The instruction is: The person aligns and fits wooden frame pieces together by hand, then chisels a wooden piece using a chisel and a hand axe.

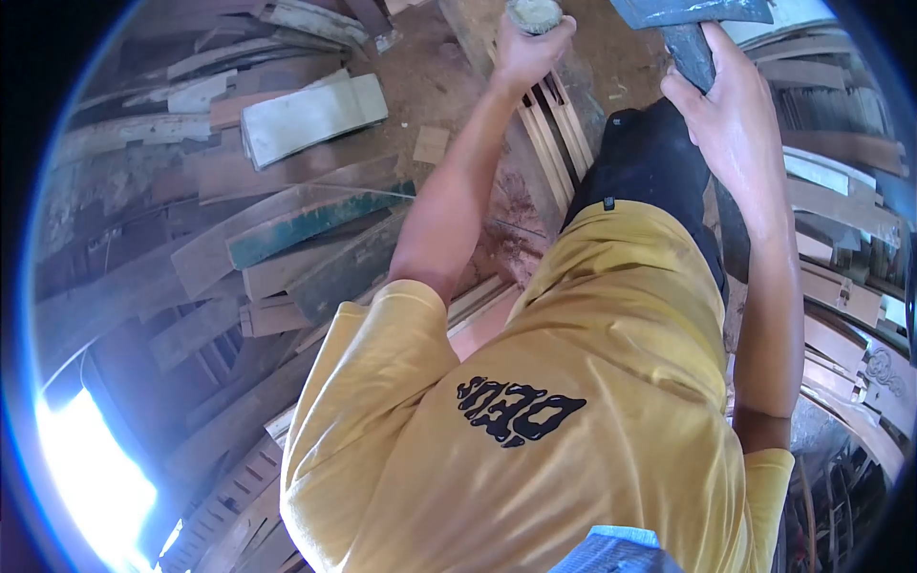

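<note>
My left hand (528,55) is near the top edge, its fingers wrapped round an upright handle (535,13) with a pale, rough, round end. Whatever lies below that fist is hidden. My right hand (737,115), at the upper right, grips the grey shaft of a broad-headed mallet (690,55). The mallet's grey head runs along the top edge and is partly cut off. Beneath my left wrist, long pale wooden pieces (556,143) with dark slots lie side by side, close to my dark-trousered leg (642,158).
Stacked boards surround me: a white-faced block (313,116) and a green-edged plank (315,227) on the left, more planks (841,205) on the right. A small square wood piece (432,145) and reddish shavings (516,244) lie on the brown floor. Bright light enters at lower left.
</note>
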`<state>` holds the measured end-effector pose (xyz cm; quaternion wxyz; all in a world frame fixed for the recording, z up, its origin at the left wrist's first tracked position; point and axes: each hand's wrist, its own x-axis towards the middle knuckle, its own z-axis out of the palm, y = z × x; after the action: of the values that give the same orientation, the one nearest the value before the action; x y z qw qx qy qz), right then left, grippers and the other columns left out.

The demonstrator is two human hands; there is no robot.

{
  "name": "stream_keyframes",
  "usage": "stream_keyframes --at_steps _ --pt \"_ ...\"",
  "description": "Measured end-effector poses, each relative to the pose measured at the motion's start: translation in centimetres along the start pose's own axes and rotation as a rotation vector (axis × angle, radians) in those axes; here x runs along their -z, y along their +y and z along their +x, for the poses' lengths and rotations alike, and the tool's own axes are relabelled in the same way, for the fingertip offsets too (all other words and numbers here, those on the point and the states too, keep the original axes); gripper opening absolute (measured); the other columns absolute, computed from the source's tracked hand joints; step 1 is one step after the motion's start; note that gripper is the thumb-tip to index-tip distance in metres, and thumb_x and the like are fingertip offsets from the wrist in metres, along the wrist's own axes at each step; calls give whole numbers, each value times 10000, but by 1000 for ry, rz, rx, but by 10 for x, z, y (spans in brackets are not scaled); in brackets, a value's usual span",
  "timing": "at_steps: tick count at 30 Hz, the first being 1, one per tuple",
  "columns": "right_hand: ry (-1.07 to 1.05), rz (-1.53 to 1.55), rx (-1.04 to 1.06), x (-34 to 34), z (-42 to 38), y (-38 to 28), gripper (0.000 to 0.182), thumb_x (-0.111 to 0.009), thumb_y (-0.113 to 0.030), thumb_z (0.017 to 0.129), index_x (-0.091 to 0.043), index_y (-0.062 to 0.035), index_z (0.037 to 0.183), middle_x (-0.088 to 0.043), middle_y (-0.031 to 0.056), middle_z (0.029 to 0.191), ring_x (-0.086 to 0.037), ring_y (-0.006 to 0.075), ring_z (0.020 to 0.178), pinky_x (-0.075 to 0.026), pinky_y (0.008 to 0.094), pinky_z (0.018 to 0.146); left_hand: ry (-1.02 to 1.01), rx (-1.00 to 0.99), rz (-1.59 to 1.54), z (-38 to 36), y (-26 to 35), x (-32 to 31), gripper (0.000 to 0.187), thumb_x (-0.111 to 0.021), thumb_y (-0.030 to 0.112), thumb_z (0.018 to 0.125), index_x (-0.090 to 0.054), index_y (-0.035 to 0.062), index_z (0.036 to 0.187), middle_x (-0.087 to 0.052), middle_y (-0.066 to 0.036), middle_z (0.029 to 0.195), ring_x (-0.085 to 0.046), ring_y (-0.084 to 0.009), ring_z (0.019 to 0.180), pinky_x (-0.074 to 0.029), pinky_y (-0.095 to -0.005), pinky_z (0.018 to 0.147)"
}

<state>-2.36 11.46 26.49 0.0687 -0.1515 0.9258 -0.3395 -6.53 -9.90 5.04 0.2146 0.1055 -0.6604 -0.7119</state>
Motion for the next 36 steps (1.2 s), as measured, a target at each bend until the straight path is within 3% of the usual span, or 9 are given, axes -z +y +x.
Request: stream_keyframes --at_steps 6,14,16,18,21,25,28,30,36 --pt "-4 92 12 -8 5 -3 335 -676 -94 896 -608 -29 1217 -621 49 763 -516 97 535 -455 297 535 -87 -104 284 2 -16 8 129 -770 133 909 -657 85 869 -641 24 749 -592 -78 686 -495 -284 608" --pt "-105 -330 301 -54 38 11 347 -720 -177 908 -612 -33 1204 -713 262 1010 -674 484 962 -536 547 840 -178 -234 175 -3 -17 11 128 -764 113 851 -708 17 914 -737 -59 845 -694 -157 768 -552 -339 717" --pt "-160 -378 203 -47 31 -1 377 -721 -172 905 -596 -55 1241 -722 246 963 -688 465 940 -546 534 828 -177 -217 136 -9 -21 14 153 -766 114 839 -725 -1 931 -764 -77 880 -722 -177 801 -573 -355 759" --pt "52 -181 243 -61 25 12 426 -711 -171 909 -560 -103 1302 -726 241 958 -688 463 944 -542 553 827 -273 176 255 -2 -23 18 239 -785 108 808 -729 -4 1011 -768 -102 971 -725 -192 918 -561 -363 853" --pt "-70 -290 218 -69 29 23 400 -706 -181 908 -570 -89 1272 -731 242 959 -701 451 931 -554 556 817 -233 -193 124 -1 -20 8 244 -790 111 810 -724 -4 1014 -763 -101 947 -724 -190 912 -560 -357 846" --pt "-60 -283 200 -53 29 36 399 -698 -191 903 -595 -67 1268 -722 262 995 -706 445 950 -559 545 850 109 12 226 29 -32 -3 230 -782 101 821 -720 -6 1014 -759 -91 925 -720 -174 906 -561 -359 837" --pt "-16 -162 181 -34 12 35 442 -712 -191 895 -597 -53 1299 -728 252 987 -709 455 912 -554 510 851 69 296 -156 34 -39 6 176 -751 104 898 -616 102 784 -596 18 662 -547 -81 549 -420 -269 477" --pt "171 -62 298 -26 6 48 388 -713 -156 890 -608 -8 1233 -715 204 837 -699 366 703 -561 443 725 37 -20 -284 3 31 14 209 -728 99 917 -596 111 756 -566 20 630 -498 -83 480 -375 -268 424" --pt "-18 258 -74 -9 -3 28 247 -672 -109 901 -611 2 1113 -592 54 673 -539 100 493 -439 285 482 30 -59 -180 22 33 69 230 -696 105 957 -592 111 753 -567 25 615 -506 -80 481 -380 -269 428"
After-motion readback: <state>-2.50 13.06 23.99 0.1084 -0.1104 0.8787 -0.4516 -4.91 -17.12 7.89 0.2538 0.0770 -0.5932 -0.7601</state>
